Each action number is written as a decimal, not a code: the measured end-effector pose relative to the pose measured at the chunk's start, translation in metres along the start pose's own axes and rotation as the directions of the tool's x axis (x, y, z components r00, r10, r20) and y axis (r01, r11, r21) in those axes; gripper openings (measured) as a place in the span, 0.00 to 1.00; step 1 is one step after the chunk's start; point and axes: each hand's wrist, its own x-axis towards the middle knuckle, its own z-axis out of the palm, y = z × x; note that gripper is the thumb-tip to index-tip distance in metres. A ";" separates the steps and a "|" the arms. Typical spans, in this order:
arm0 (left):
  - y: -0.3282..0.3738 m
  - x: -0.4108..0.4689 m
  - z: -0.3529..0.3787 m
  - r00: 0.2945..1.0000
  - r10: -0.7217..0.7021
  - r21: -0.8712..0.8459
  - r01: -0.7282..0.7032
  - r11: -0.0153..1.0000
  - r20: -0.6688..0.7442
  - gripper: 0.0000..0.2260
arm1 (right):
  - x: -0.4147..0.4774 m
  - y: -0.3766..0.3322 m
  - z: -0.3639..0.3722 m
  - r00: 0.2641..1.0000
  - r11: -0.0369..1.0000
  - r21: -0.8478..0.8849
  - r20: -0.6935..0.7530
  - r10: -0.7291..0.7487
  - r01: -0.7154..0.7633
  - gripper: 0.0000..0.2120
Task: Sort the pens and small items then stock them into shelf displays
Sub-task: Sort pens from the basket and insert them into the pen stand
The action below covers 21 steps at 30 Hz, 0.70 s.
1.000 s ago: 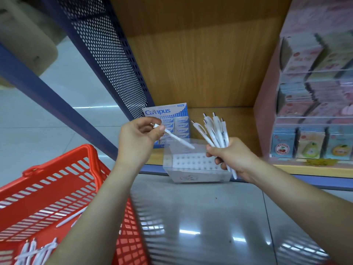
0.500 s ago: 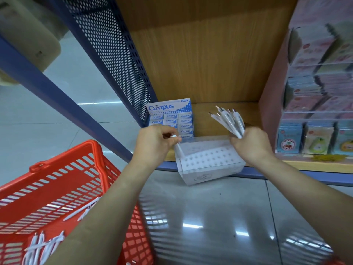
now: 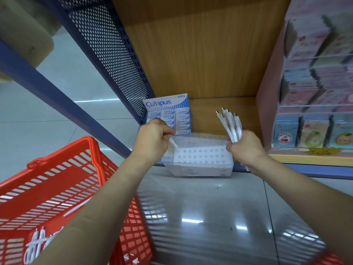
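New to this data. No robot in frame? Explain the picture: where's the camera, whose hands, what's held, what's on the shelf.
No robot here: a person works bare-handed. The one camera sits on their head, looking forward and down, so both arms enter from below. The left hand pinches a single white plastic pen and points it down at the clear plastic display box with a white holed insert, which stands at the front edge of the wooden shelf. The right hand grips a bundle of white pens beside that box. Behind it stands a blue-and-white Campus carton. At lower left, a red plastic basket holds more loose white pens.
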 end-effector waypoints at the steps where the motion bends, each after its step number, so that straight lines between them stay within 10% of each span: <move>1: -0.002 0.002 0.000 1.000 0.007 0.016 -0.007 1.000 -0.003 0.08 | -0.004 0.001 0.002 1.000 0.999 0.044 0.010 0.010 -0.011 0.08; 10: -0.003 0.016 -0.006 0.997 0.078 0.209 -0.078 0.975 0.006 0.09 | -0.029 -0.001 0.023 0.991 0.919 0.373 0.089 0.098 -0.124 0.13; 21: -0.001 0.021 0.005 0.988 0.141 0.250 -0.121 0.961 -0.063 0.09 | -0.029 0.007 0.032 0.999 0.988 0.154 -0.032 -0.029 0.034 0.12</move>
